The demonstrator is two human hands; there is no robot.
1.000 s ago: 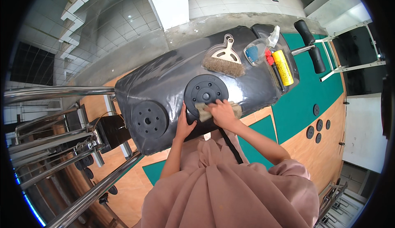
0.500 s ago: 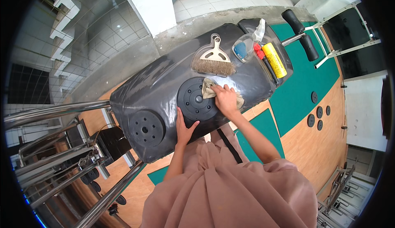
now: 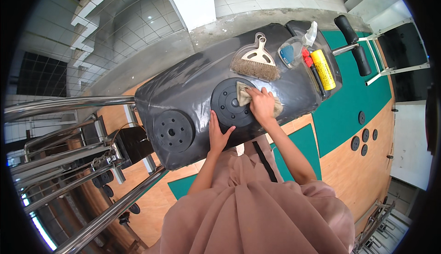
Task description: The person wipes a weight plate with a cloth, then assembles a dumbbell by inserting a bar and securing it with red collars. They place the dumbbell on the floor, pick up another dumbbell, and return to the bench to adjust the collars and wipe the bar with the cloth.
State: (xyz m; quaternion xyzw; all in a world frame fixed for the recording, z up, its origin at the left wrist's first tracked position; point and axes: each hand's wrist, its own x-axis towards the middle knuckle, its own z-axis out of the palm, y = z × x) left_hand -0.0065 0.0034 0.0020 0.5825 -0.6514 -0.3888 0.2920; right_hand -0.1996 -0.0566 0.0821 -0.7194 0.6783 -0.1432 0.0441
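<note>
A black round weight plate [image 3: 225, 111] with a ring of holes lies flat on a grey plastic-covered bench [image 3: 202, 75]. My right hand [image 3: 262, 105] presses a crumpled beige cloth [image 3: 244, 94] onto its right side, fingers closed over the fabric. Against the plate's near left edge rests my left hand [image 3: 219, 132], its fingers straight and the thumb spread. Part of the plate is hidden under the cloth and hand. A second black weight plate [image 3: 172, 131] lies on the bench to the left.
Beyond the plate lie a hand brush with a dustpan [image 3: 257, 61], a clear spray bottle [image 3: 294, 50] with a blue label, and a yellow cylindrical container [image 3: 323, 69]. Chrome bars [image 3: 69, 107] run along the left. Several small plates [image 3: 365, 135] lie on the floor at right.
The view has shifted, so the bench and its items appear farther right and slightly higher. Both hands keep nearly the same places on the plate, with the cloth still under my right hand.
</note>
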